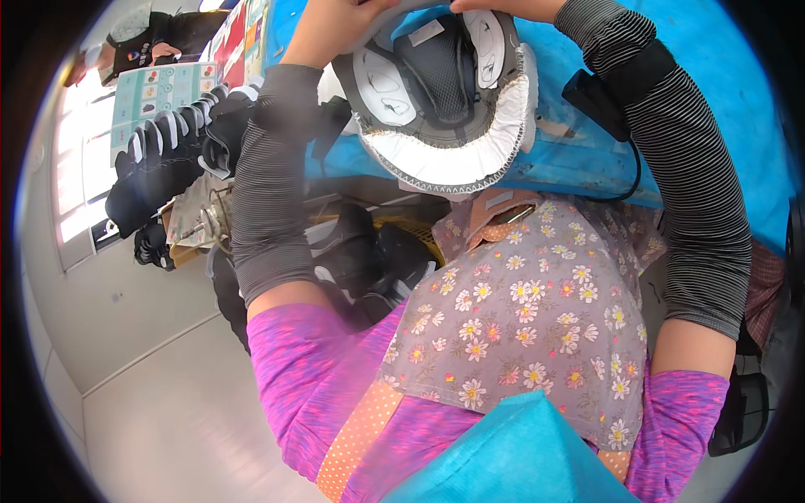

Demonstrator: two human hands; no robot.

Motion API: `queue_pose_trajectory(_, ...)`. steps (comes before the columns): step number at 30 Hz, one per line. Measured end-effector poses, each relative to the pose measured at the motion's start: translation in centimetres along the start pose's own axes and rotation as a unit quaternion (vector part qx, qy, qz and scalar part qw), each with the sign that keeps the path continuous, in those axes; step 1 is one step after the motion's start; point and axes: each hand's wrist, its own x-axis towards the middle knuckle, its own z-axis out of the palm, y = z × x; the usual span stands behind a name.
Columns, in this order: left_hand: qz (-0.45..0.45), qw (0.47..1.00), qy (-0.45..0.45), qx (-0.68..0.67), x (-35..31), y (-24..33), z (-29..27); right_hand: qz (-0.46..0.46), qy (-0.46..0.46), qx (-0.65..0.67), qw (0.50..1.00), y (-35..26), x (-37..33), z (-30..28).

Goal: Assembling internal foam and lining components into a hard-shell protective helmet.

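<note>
A padded boot upper [436, 80], black mesh in the middle with white side panels, lies at the front of the blue-covered table. Its near edge is a white gathered band with dark zigzag stitching. At its far left rim is my left hand [340, 23], thumb resting on the edge. My right hand [511, 7] grips the far right rim, its thumb toward the left one. Both hands are closed on the upper, though the frame's top cuts off most fingers. Striped dark sleeves cover both my forearms.
The blue table cover [604, 159] runs along the front and right. A row of black-and-white boot pieces [172, 138] stands at left. More dark pieces [360, 251] lie below the table edge. A cable [633, 180] hangs from a black device [595, 105] at my right forearm. Another person [138, 50] is at far left.
</note>
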Motion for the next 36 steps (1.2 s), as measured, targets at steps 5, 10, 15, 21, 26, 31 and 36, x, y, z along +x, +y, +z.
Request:
queue_pose_trajectory(5,-0.001,0.997,-0.066,-0.03,-0.1,1.0,-0.8,0.08,-0.132,0.118,0.981,1.3,0.5,-1.0)
queue_pose_trajectory(10,0.079,0.991,-0.105,0.022,-0.2,2.0,-0.9,0.04,-0.201,0.145,0.968,3.5,0.8,-2.1)
queue_pose_trajectory(15,0.092,0.994,-0.025,0.056,0.0,2.3,-0.7,0.093,-0.178,0.183,0.962,3.1,1.1,-1.6)
queue_pose_trajectory(21,0.072,0.992,-0.019,0.099,0.2,2.4,-0.6,0.064,-0.111,0.119,0.985,0.7,-0.2,-2.2)
queue_pose_trajectory(26,0.032,0.988,-0.012,0.148,0.3,2.5,-0.4,0.085,-0.067,0.067,0.992,1.1,0.1,-1.1)
queue_pose_trajectory(31,0.067,0.989,-0.02,0.13,-0.6,2.2,-0.6,0.099,-0.059,0.112,0.987,1.4,0.1,-0.7)
queue_pose_trajectory(36,0.161,0.98,-0.075,0.096,-0.8,1.6,-0.6,0.084,-0.013,0.087,0.993,2.2,1.0,0.0)
